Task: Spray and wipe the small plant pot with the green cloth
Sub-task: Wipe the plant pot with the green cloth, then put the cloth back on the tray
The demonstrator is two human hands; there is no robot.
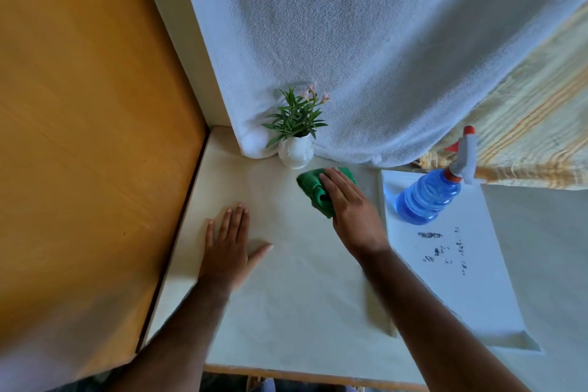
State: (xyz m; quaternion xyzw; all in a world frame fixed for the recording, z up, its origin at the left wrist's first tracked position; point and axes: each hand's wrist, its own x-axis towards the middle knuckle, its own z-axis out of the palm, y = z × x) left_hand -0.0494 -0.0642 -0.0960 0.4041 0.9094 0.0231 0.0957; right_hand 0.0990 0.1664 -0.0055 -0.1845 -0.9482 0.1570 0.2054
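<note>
Work surface: pale covered table (pixel 286 296). Its left edge runs along an orange-brown panel (pixel 79 137), just beyond the little finger of the left hand (pixel 227 248). The near edge shows below both forearms. At the far side a white towel-like cloth (pixel 381 41) hangs down to the table top, with a striped fabric (pixel 541 121) behind it to the right.

Open room: a bare stretch of table lies between the 2 hands and toward the near edge. Ahead of the left fingertips the surface is bare up to the hanging cloth.

Left hand: flat on the table, palm down, fingers straight and slightly spread, thumb out to the side. It grips nothing.

Right hand (pixel 350 210): palm down on the green cloth (pixel 315 192), fingers extended and close together, pressing the bunched cloth against the table rather than closing around it. Cloth shows past the fingertips and on the thumb side.

Small plant pot (pixel 296 153): white, upright, green leaves and pink flowers above, standing just beyond the right fingertips, near the cloth but apart from it, backed against the hanging cloth.

Spray bottle (pixel 429 197): blue, tilted, on a white sheet (pixel 461 280) to the outer side of the right hand, untouched.
</note>
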